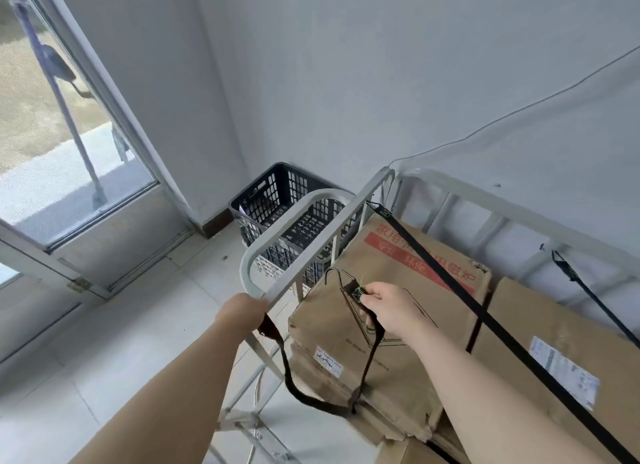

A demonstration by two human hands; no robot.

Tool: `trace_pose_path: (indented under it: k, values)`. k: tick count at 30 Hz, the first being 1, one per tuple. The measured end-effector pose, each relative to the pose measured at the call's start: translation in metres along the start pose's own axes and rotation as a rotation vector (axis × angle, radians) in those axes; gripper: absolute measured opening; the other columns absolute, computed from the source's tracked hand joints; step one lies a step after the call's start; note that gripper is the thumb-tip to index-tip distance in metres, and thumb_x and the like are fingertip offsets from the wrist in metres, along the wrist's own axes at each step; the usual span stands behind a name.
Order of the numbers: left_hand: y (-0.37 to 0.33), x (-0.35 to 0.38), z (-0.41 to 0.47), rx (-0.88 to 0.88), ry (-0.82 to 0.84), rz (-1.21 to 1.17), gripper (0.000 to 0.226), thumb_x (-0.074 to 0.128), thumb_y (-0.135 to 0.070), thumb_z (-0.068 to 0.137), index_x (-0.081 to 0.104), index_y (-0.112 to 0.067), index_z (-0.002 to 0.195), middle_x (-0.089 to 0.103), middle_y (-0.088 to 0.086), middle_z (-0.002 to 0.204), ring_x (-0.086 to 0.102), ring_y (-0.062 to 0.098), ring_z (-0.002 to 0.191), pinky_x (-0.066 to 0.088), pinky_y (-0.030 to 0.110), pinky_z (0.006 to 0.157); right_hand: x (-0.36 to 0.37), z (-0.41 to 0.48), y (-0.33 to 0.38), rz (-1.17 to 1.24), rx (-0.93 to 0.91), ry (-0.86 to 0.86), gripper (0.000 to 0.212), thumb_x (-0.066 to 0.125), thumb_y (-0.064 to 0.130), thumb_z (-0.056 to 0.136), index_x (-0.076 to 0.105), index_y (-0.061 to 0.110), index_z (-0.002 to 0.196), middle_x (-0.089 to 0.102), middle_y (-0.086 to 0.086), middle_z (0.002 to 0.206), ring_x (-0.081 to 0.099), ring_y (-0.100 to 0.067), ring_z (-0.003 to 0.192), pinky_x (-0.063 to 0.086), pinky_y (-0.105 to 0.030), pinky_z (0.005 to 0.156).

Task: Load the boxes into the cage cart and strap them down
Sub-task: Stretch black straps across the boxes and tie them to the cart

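A grey cage cart (277, 207) holds cardboard boxes: one with red print (412, 269), a plain one at the right (554, 328), and a worn one in front (398, 377). A black strap (460, 290) runs taut diagonally over the boxes from the cart's far rail. My right hand (388, 308) pinches the hook end of a second black strap (349, 290) above the front box. My left hand (240, 313) grips the same strap at the cart's top rail. The strap hangs in a slack loop (311, 398) between both hands.
A black plastic crate (277, 193) stands on the floor in the corner behind the cart. A third black strap (588, 290) hangs from the right rail. A glass door (69, 152) is at the left. White walls close in behind the cart.
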State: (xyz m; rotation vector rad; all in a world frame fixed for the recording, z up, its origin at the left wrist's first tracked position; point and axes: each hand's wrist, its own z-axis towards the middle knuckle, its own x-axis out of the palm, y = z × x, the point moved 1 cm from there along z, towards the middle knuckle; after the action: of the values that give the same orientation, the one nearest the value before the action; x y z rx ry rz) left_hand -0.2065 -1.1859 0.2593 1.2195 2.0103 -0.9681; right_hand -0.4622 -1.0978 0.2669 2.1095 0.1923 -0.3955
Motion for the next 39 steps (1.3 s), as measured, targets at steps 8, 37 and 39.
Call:
trace_pose_path:
  k: [8,37,39]
  values:
    - [0.014,0.009,0.007,-0.059,-0.226,-0.560,0.018,0.061,-0.005,0.074,0.071,-0.017,0.083,0.068,0.002,0.080,0.060,0.022,0.070,0.045,0.027,0.058,0.043,0.069,-0.007,0.078,0.145,-0.011,0.027,0.043,0.005,0.096,0.055,0.006,0.120,0.063,-0.008,0.068,0.045,-0.016,0.045,0.040,-0.025,0.049]
    - [-0.013,0.046,-0.147,0.354,-0.351,-0.375,0.007,0.071,-0.027,0.082,0.064,-0.026,0.084,0.062,-0.014,0.075,0.055,-0.002,0.069,0.032,0.009,0.052,-0.064,-0.057,-0.055,-0.109,0.129,0.129,0.032,0.058,0.033,0.091,0.063,0.010,0.069,0.048,0.006,0.045,0.035,-0.010,0.036,0.036,-0.019,0.042]
    - [-0.022,0.061,-0.176,0.395,-0.330,-0.360,0.007,0.071,-0.027,0.083,0.065,-0.026,0.080,0.063,-0.011,0.073,0.055,0.000,0.067,0.032,0.008,0.050,-0.090,-0.091,-0.069,-0.126,0.102,0.083,0.034,0.059,0.035,0.091,0.065,0.009,0.071,0.049,0.005,0.046,0.037,-0.011,0.036,0.038,-0.020,0.042]
